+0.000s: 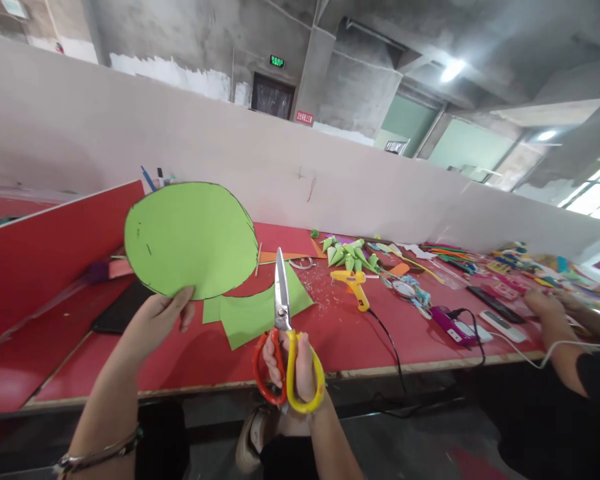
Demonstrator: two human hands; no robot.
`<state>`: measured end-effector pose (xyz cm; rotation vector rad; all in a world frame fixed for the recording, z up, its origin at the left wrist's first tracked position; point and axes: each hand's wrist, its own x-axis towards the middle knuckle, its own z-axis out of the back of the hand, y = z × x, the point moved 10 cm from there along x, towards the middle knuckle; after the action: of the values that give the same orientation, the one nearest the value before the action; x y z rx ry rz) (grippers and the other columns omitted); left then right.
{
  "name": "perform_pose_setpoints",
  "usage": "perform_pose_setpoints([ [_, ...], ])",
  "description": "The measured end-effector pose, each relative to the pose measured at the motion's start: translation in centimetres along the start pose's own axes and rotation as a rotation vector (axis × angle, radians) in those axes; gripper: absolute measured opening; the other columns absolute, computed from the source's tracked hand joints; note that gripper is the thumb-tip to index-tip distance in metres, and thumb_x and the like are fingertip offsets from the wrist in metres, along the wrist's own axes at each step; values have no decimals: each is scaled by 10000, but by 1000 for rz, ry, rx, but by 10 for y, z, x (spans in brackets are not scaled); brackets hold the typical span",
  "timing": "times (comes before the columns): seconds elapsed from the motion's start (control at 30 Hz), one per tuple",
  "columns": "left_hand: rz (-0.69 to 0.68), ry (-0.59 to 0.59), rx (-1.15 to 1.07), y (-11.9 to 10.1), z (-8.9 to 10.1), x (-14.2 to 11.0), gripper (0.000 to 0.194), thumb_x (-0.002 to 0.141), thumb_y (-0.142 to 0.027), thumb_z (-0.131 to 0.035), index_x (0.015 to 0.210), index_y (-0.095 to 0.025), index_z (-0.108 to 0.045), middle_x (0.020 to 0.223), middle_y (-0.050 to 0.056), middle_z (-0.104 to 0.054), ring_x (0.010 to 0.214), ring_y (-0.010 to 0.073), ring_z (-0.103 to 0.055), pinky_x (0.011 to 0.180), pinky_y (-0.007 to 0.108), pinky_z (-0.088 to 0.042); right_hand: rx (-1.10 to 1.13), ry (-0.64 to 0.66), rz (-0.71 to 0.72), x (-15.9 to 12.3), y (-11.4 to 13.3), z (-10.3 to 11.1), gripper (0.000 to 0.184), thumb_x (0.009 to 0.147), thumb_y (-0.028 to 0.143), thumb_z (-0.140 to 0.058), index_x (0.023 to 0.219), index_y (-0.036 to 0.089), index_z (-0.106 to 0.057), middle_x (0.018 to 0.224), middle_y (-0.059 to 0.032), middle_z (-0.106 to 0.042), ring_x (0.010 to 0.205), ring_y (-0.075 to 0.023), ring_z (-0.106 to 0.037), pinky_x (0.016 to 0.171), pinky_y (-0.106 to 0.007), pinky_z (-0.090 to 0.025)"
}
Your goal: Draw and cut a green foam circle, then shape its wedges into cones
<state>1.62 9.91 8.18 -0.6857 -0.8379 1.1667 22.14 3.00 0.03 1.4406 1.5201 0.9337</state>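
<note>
plainly, scissors (282, 316) and oval (190, 240) edge sit apart

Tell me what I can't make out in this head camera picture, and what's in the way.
All in the head view:
- Back of the green cutout: faces away.
- Blue stick: lower end behind the cutout.
- Black flat object: partly covered by the cutout and left hand.
- Red sign: lettering too small.
- Co-worker's body: cut off by the right edge.
</note>
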Motion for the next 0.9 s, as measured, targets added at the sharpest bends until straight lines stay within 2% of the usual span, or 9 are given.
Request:
perform_pose_setpoints([
  [0.17, -5, 119, -166, 8, -18, 0, 474, 852, -459, -282, 499, -196, -458, 468, -22, -477, 494, 123, -448, 594, 242, -375, 102, 121, 3, 4, 1, -12, 590, 686, 736, -283, 634, 181, -478, 496, 17, -388, 344, -63, -290, 313, -185, -247],
  [0.23, 5, 120, -179, 13, -20, 1, 474, 845, -465, -304, 486, -194, -453, 468, -21, -466, 502, 123, -442, 592, 242, -369, 187, 175, -24, 4, 0, -15, 587, 700, 728, -284, 659, 173, -470, 516, 29, -380, 354, -50, -276, 318, -169, -231],
  [0.33, 59, 67, -236, 25, -18, 3, 463, 809, -491, -380, 468, -184, -443, 446, -30, -426, 490, 112, -402, 553, 236, -342, 281, 218, -56, 5, -1, -17, 580, 699, 729, -293, 669, 173, -455, 509, 42, -363, 351, -47, -263, 313, -163, -204],
  [0.4, 134, 35, -355, 36, -16, 4, 421, 776, -476, -459, 484, -174, -445, 458, -36, -424, 490, 99, -379, 540, 230, -331, 306, 245, -58, 6, 0, -19, 547, 735, 688, -296, 672, 170, -463, 520, 36, -370, 359, -49, -272, 319, -164, -198],
  [0.57, 242, -92, -483, 57, 2, 0, 295, 779, -373, -478, 579, -175, -389, 496, -66, -393, 496, 68, -343, 530, 205, -340, 317, 262, -56, 9, 1, -20, 539, 757, 672, -284, 656, 176, -471, 522, 34, -368, 352, -50, -263, 331, -181, -175],
  [0.73, 349, -164, -495, 73, 18, -9, 174, 743, -312, -511, 722, -159, -431, 581, -54, -510, 500, 59, -396, 568, 213, -403, 281, 233, -68, 9, 1, -18, 535, 736, 684, -314, 635, 182, -471, 511, 31, -377, 360, -57, -271, 350, -193, -190],
  [0.83, 388, -100, -455, 70, 11, -14, 242, 683, -292, -590, 833, -112, -530, 670, -13, -593, 536, 67, -455, 593, 219, -425, 284, 230, -65, 9, 3, -17, 540, 721, 694, -332, 631, 180, -470, 512, 31, -378, 362, -55, -271, 350, -193, -195],
  [0.9, 360, -3, -382, 53, 1, -19, 326, 669, -321, -613, 907, -103, -571, 696, -4, -609, 547, 76, -473, 593, 223, -429, 298, 234, -66, 10, 3, -17, 541, 724, 692, -328, 626, 179, -467, 505, 32, -372, 360, -55, -274, 345, -192, -195],
])
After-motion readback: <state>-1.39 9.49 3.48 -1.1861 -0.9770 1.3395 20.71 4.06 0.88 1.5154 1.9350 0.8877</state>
